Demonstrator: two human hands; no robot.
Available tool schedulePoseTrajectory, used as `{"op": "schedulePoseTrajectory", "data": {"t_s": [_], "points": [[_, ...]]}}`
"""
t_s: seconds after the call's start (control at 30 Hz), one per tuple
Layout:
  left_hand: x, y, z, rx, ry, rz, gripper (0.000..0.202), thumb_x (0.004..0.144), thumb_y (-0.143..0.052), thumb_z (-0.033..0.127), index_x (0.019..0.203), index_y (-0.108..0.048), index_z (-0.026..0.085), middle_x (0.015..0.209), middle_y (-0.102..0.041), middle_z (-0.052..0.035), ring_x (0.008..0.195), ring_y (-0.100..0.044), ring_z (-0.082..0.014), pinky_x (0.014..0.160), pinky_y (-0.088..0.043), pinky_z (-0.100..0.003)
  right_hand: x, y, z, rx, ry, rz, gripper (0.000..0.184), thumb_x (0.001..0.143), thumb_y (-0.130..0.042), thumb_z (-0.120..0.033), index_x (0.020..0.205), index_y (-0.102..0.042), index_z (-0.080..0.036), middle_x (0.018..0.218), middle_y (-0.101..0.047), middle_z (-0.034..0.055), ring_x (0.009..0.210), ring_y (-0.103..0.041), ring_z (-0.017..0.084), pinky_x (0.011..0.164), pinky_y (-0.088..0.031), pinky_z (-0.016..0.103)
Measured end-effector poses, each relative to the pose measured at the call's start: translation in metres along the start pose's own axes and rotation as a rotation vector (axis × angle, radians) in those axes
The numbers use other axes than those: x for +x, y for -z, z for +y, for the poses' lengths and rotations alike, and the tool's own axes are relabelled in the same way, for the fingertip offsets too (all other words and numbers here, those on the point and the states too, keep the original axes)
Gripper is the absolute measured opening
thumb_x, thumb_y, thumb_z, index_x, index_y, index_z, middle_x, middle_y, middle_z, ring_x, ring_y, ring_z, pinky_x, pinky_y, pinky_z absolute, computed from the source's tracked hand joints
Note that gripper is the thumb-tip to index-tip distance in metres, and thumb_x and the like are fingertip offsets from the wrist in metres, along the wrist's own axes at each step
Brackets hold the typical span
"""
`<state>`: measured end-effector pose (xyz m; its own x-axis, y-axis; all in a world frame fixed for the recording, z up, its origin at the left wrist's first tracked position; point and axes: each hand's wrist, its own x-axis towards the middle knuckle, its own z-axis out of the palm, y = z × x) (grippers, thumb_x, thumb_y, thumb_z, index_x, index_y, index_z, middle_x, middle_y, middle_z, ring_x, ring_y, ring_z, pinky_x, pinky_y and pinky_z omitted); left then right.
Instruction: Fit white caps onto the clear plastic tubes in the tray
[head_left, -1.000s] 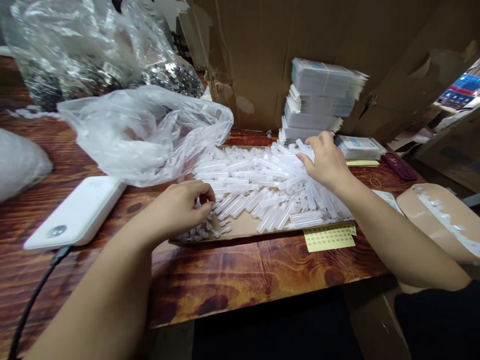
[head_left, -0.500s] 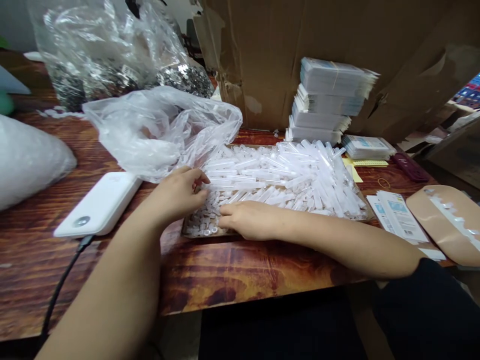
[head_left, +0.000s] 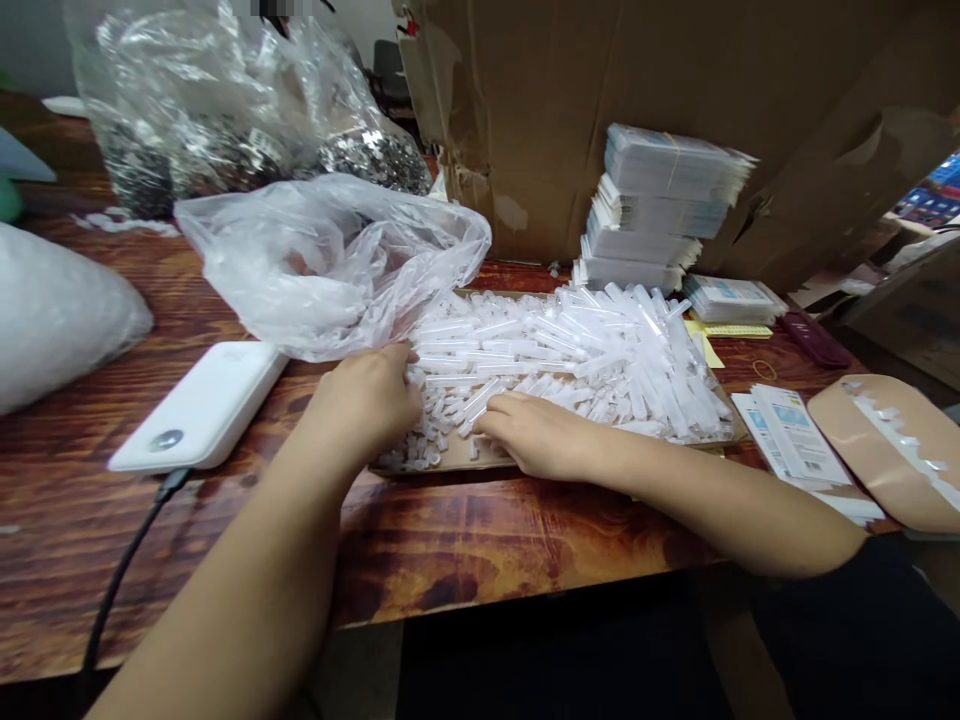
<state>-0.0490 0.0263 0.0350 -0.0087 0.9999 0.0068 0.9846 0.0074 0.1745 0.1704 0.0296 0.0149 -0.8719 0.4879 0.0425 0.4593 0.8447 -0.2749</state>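
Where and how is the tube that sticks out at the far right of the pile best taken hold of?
Probably pinch the tube near its outer end, coming from above and the right. That end sticks out slanted beyond the pile, so fingers could close around it, while its other end lies against other tubes. The right hand seems handier.

Your head-worn camera looks forward and down from close above the near edge of the glossy, reddish-brown, wood-grained tabletop (head_left: 495,555), facing the upright brown cardboard panel (head_left: 540,130).
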Motion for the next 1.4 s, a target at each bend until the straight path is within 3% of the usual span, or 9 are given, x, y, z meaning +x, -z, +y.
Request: {"op": "schedulePoseTrajectory", "data": {"t_s": [0.17,0.3,0.47,0.57,0.63,0.73,0.87,1.13,1.4], "points": [[-0.001,-0.006,0.0,0.032,0.026,-0.003,0.02,0.08,-0.06,0.036,0.087,-0.065,0.018,0.118,-0.068,-0.0276,0.116,-0.062,-0.0511,0.085,-0.05,-0.061,-0.024,0.0,0.012,0.104,0.003,0.212,0.02,0.098,-0.048,-0.009,0.101,-0.066,-0.015,0.098,-0.06,0.0086,0.085,-0.056,0.019,0.078,-0.049,0.03],[-0.001,-0.011,0.003,0.056,0.076,0.033,0.014,0.077,-0.062,0.034,0.079,-0.062,0.02,0.114,-0.068,-0.0282,0.115,-0.062,-0.0543,0.086,-0.048,-0.068,-0.043,-0.001,0.025,0.256,0.056,0.372,0.013,0.1,-0.057,-0.017,0.099,-0.069,-0.016,0.096,-0.065,0.0079,0.089,-0.062,0.018,0.082,-0.053,0.031],[-0.002,0.003,0.012,-0.108,0.164,0.067,0.018,0.078,-0.063,0.038,0.085,-0.056,0.022,0.103,-0.069,-0.0187,0.107,-0.065,-0.0426,0.091,-0.048,-0.055,-0.057,-0.005,0.035,0.39,0.064,0.555,0.017,0.1,-0.067,-0.028,0.089,-0.071,-0.017,0.086,-0.069,0.0046,0.081,-0.065,0.015,0.077,-0.053,0.028],[-0.001,0.005,0.017,-0.456,0.166,0.123,0.025,0.079,-0.068,0.044,0.087,-0.055,0.024,0.086,-0.066,-0.007,0.084,-0.063,-0.0287,0.081,-0.049,-0.044,-0.06,-0.007,0.036,0.434,0.046,0.642,0.016,0.098,-0.07,-0.026,0.086,-0.071,-0.017,0.084,-0.071,0.0034,0.079,-0.065,0.014,0.075,-0.054,0.026],[-0.001,0.0,0.02,-0.808,0.072,0.122,0.032,0.075,-0.076,0.048,0.085,-0.057,0.024,0.076,-0.065,-0.0015,0.071,-0.06,-0.0214,0.07,-0.048,-0.037,-0.06,-0.007,0.035,0.451,0.051,0.681,0.012,0.097,-0.071,-0.022,0.087,-0.072,-0.016,0.084,-0.072,0.0035,0.08,-0.066,0.013,0.076,-0.055,0.026],[-0.002,-0.011,0.029,-1.246,-0.072,0.017,0.038,0.066,-0.088,0.045,0.077,-0.061,0.022,0.065,-0.067,0.0007,0.059,-0.059,-0.0154,0.058,-0.046,-0.029,-0.06,-0.004,0.033,0.494,0.058,0.809,0.004,0.093,-0.075,-0.018,0.09,-0.073,-0.016,0.087,-0.074,0.004,0.082,-0.069,0.013,0.077,-0.057,0.026],[-0.007,-0.025,0.036,-1.518,-0.134,-0.146,0.035,0.065,-0.095,0.038,0.077,-0.067,0.021,0.063,-0.071,-0.0009,0.058,-0.067,-0.0161,0.057,-0.053,-0.025,-0.061,0.001,0.028,0.567,0.03,1.01,0.007,0.088,-0.081,-0.017,0.09,-0.074,-0.016,0.087,-0.075,0.003,0.082,-0.071,0.012,0.075,-0.059,0.025],[-0.015,-0.031,0.041,-1.602,-0.205,-0.366,0.032,0.076,-0.091,0.036,0.086,-0.066,0.02,0.071,-0.079,-0.0078,0.056,-0.071,-0.0175,0.05,-0.055,-0.022,-0.064,0.005,0.019,0.438,0.089,1.118,0.007,0.09,-0.079,-0.013,0.091,-0.073,-0.015,0.087,-0.075,0.0043,0.083,-0.072,0.013,0.077,-0.062,0.027],[-0.018,-0.026,0.05,-1.572,-0.232,-0.366,0.039,0.076,-0.091,0.042,0.084,-0.06,0.02,0.074,-0.08,-0.0074,0.059,-0.073,-0.0183,0.054,-0.057,-0.024,-0.066,0.001,0.01,0.183,0.158,1.112,0.007,0.093,-0.07,-0.006,0.095,-0.071,-0.013,0.088,-0.073,0.0087,0.082,-0.071,0.014,0.071,-0.063,0.025]]}}
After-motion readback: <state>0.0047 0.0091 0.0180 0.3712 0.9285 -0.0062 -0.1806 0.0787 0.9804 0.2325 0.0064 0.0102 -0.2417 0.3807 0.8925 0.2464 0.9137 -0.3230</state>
